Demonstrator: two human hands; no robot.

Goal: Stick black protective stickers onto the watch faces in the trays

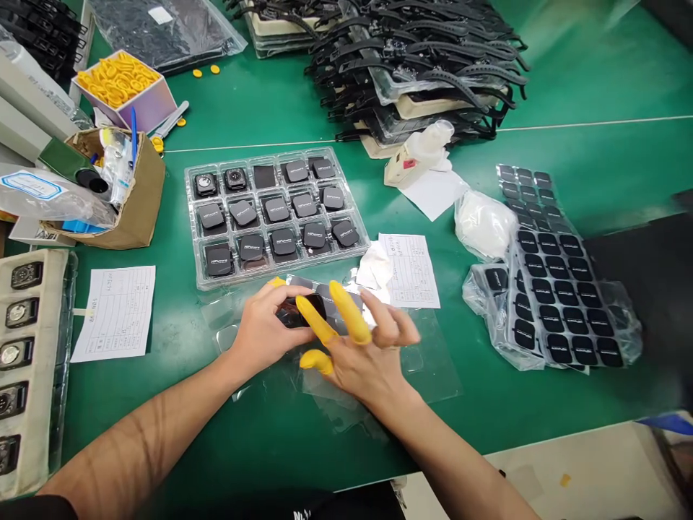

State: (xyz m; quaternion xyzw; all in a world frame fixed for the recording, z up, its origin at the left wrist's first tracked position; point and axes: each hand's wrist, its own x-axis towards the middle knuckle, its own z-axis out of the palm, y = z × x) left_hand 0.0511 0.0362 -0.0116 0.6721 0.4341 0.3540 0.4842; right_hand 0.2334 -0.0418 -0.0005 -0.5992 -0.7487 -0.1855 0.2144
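My left hand [269, 318] grips a smartwatch case [317, 306] with a glossy black face between thumb and fingers, one fingertip in a yellow finger cot. Over it is my right hand [360, 343], its thumb, index and middle fingers in yellow cots. Its index fingertip is at the watch face, while the other fingers spread apart, slightly blurred. Clear plastic sheets [433, 361] lie beneath both hands. Just beyond stands a clear blister tray [201, 278] of watch cases, most with square black labelled pieces on top; part of the held watch is hidden by fingers.
Label sheets [574, 296] lie in plastic at right, near a white powdery-looking bag [486, 224] and a small bottle [416, 155]. Strap-filled trays [416, 58] are stacked behind. At left are a cardboard box [146, 188], yellow finger cots [119, 79] and another watch tray [40, 354].
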